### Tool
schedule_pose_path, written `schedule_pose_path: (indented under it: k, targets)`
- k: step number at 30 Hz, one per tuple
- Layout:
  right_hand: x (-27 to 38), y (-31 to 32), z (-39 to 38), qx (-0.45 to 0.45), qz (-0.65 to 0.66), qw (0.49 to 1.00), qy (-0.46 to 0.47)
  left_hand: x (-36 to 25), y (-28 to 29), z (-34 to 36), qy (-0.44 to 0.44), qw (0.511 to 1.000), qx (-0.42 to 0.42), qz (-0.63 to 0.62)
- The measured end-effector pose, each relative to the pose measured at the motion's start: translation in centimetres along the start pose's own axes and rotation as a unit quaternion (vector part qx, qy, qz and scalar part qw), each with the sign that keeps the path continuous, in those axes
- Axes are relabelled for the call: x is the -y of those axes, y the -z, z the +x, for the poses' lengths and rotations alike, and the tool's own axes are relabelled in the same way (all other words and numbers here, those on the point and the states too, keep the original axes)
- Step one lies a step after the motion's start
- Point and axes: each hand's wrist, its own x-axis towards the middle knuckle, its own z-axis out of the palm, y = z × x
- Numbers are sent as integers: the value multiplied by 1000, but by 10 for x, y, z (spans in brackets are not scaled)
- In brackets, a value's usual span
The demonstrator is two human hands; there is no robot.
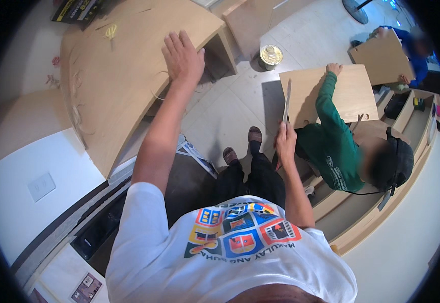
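Note:
My left hand [183, 58] lies on the edge of the curved wooden tabletop [144, 45], its fingers stretched out and the thumb near the rim. Thin curled strips [78, 113] lie along the tabletop's left side. In my right hand [285, 142] is a long, narrow grey metal tool that looks like a flat file [288, 98], pointing away from me. The part inside my fist is hidden. Just beyond it, a co-worker in a green sleeve [326, 98] holds a light wooden panel [356, 93] with round holes near its lower edge.
Yellow-handled scissors [110, 33] and a dark box [78, 11] lie at the tabletop's far left. A metal can [271, 56] stands on the tiled floor. At far right another person [418, 53] holds a board [381, 58]. A long wooden frame with compartments [376, 222] curves along my right.

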Motion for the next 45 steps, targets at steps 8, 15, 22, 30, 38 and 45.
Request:
schedule_pose_path:
  k: [8, 15, 22, 30, 38, 45]
  targets:
    - [8, 2, -22, 99, 177, 979, -36, -34, -3, 39, -85, 994, 5, -68]
    - [70, -68, 41, 38, -9, 979, 198, -4, 62, -52, 4, 945, 48, -324]
    - [102, -175, 79, 45, -37, 951, 305, 55, 0, 55, 140, 989, 56, 3]
    - [152, -187, 193, -98, -48, 938, 328, 52, -22, 53, 121, 990, 40, -61]
    - [130, -198, 181, -58, -89, 926, 363, 58, -20, 53, 127, 990, 37, -46]
    - [109, -181, 124, 10, -58, 935, 349, 69, -27, 50, 111, 993, -29, -15]
